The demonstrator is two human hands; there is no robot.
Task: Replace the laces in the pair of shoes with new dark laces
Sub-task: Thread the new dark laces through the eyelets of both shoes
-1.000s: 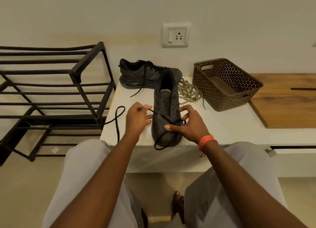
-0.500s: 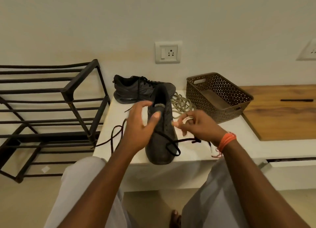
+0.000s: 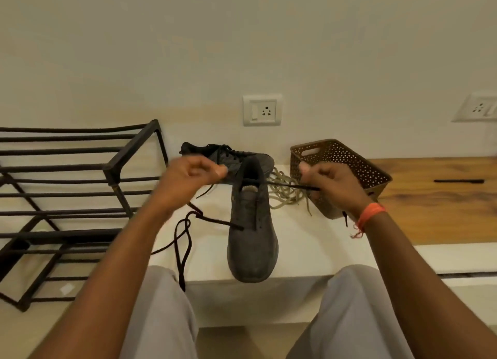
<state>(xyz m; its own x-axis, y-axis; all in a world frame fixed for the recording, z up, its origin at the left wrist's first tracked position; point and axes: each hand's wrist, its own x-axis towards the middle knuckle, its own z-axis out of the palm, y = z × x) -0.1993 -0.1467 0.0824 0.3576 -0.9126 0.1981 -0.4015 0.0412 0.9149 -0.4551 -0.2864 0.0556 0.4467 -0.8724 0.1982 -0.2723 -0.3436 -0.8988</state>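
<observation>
Each hand, left [image 3: 185, 179] and right [image 3: 329, 185], pinches thin dark cord lace [image 3: 215, 221] above matte grey shoe [image 3: 251, 240].

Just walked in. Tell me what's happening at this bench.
A person is threading a dark lace into the near shoe on the white bench. The left hand and right hand each pinch one end of it, pulled out to either side. The other shoe behind is already laced dark. The old pale laces lie heaped beside a brown basket.
</observation>
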